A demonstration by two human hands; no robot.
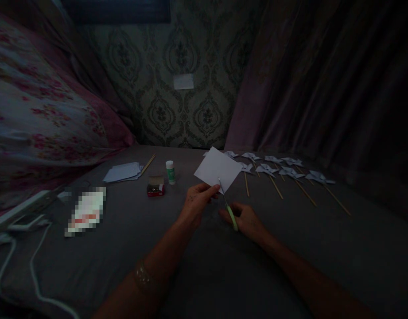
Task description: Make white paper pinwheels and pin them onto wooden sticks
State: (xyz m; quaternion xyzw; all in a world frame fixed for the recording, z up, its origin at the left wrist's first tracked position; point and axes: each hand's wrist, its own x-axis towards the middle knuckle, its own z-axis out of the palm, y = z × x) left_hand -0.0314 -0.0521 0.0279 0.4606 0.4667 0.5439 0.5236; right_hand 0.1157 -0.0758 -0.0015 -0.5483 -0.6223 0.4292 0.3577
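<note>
My left hand (197,201) pinches the near corner of a white square of paper (219,169) and holds it up above the dark bed sheet (204,266). My right hand (245,220) grips green-handled scissors (227,206), their blades pointing up and meeting the paper's lower edge. Both hands are close together in the middle of the view.
Several paper pinwheels on wooden sticks (280,170) lie in a row to the right. A glue stick (170,172), a small red box (155,187), a stack of paper sheets (123,172) and sticks lie to the left. A floral pillow (40,115), a white cable (34,266) and a curtain (323,88) border the bed.
</note>
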